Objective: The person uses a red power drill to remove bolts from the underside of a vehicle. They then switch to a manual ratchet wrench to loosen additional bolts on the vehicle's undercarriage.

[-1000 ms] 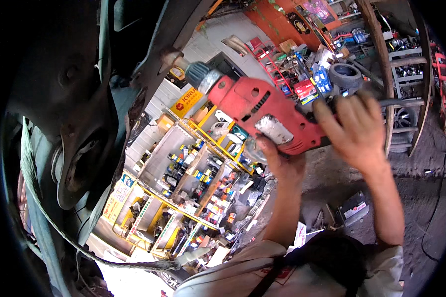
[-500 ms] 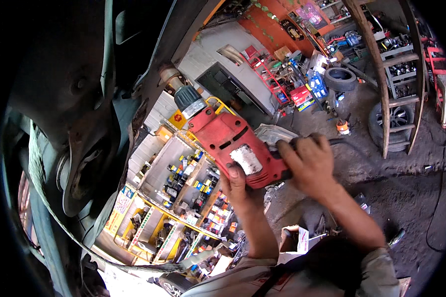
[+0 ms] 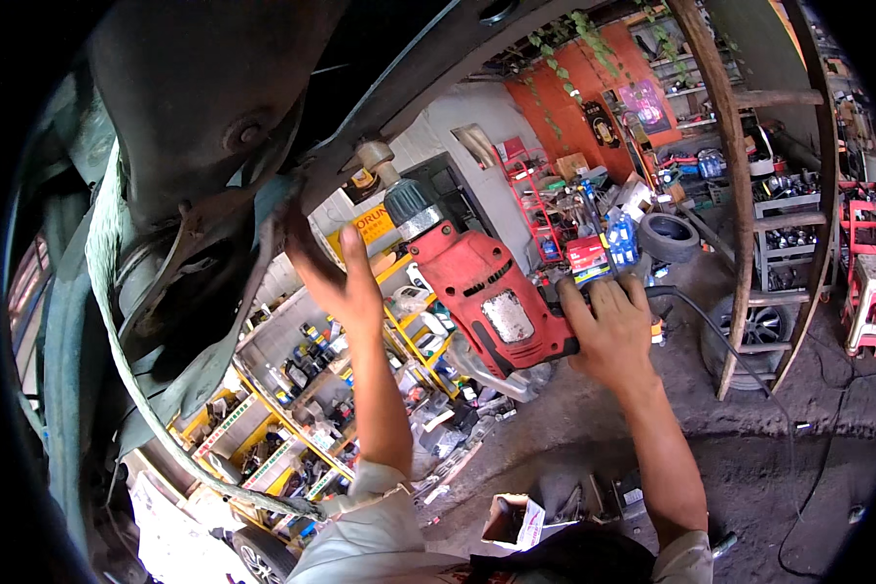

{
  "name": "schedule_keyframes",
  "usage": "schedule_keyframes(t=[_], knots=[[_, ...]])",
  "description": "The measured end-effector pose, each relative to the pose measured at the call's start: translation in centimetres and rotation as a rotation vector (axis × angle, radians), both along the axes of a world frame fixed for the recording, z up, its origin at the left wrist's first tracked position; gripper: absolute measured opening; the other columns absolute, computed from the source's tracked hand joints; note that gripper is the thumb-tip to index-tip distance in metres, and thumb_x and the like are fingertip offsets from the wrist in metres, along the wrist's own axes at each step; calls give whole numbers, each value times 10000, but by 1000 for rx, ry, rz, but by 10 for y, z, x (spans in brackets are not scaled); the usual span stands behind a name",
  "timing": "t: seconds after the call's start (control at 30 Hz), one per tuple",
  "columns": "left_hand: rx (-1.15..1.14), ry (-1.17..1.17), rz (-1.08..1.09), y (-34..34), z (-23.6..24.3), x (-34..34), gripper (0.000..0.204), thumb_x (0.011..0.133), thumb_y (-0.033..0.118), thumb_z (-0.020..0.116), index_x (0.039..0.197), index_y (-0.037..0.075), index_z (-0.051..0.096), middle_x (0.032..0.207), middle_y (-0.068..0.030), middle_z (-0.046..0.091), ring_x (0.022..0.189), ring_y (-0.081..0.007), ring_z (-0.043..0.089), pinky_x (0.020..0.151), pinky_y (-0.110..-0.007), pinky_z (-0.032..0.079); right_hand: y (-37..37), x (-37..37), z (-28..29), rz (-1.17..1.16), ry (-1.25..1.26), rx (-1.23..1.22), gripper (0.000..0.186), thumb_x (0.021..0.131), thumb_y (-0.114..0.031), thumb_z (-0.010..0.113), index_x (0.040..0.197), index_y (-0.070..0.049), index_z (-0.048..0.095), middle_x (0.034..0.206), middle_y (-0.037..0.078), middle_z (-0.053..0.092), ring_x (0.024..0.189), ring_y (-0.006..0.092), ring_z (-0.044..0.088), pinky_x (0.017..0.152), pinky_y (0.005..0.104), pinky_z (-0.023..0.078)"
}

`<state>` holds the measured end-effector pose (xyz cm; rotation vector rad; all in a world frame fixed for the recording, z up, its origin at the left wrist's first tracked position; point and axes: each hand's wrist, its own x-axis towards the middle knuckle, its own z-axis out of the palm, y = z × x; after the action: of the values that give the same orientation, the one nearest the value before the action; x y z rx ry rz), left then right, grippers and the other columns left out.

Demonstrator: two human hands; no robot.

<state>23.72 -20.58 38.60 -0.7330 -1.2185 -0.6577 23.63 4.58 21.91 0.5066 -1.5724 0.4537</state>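
My right hand (image 3: 605, 326) grips the rear handle of a red power drill (image 3: 487, 302), its dark cord trailing down to the right. The drill's chuck (image 3: 409, 209) points up, with a metal attachment (image 3: 373, 156) meeting the underside of a dark steel beam (image 3: 399, 97). My left hand (image 3: 331, 273) is off the drill, thumb raised and fingers apart, its fingertips by a dark bracket (image 3: 258, 268) of the vehicle underside (image 3: 175, 107); whether they touch it is unclear. A pale frayed strap (image 3: 127, 331) hangs along the left.
A wooden ladder (image 3: 742, 195) stands at the right with a wheel (image 3: 725, 316) behind it. Yellow shelving (image 3: 409, 311) full of parts is below. A tire (image 3: 669, 240), a red rack (image 3: 531, 204), a red-white stool (image 3: 866, 302) and an open cardboard box (image 3: 512, 521) are around.
My left hand has left the drill body and moved up and left to the bracket. The drill has shifted right in view, still held by my right hand.
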Motion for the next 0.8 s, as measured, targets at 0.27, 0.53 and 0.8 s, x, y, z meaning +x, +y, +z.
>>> schedule_keyframes(t=[0.27, 0.53, 0.8], knots=[[-236, -367, 315, -9, 81, 30, 627, 891, 351, 718, 1325, -60, 526, 1343, -199, 561, 1256, -269, 511, 1112, -366, 322, -5, -5, -6, -21, -17, 1, 547, 632, -185, 706, 1159, -83, 600, 831, 86, 525, 800, 271, 566, 845, 441, 425], [-524, -357, 146, 6, 113, 34, 508, 902, 295, 697, 1300, 2, 578, 1311, -133, 597, 1216, -239, 537, 1097, -343, 340, -8, -4, 0, 12, -22, -3, 603, 587, -200, 737, 1161, -78, 602, 820, 76, 510, 785, 269, 553, 828, 435, 418], [-505, -474, 182, -9, 120, 30, 413, 882, 294, 719, 1190, 26, 662, 1152, -110, 687, 1107, -209, 604, 1029, -322, 395, -11, -2, -3, 10, -20, -19, 690, 514, -192, 768, 1173, -76, 599, 838, 78, 517, 787, 262, 555, 810, 430, 412]])
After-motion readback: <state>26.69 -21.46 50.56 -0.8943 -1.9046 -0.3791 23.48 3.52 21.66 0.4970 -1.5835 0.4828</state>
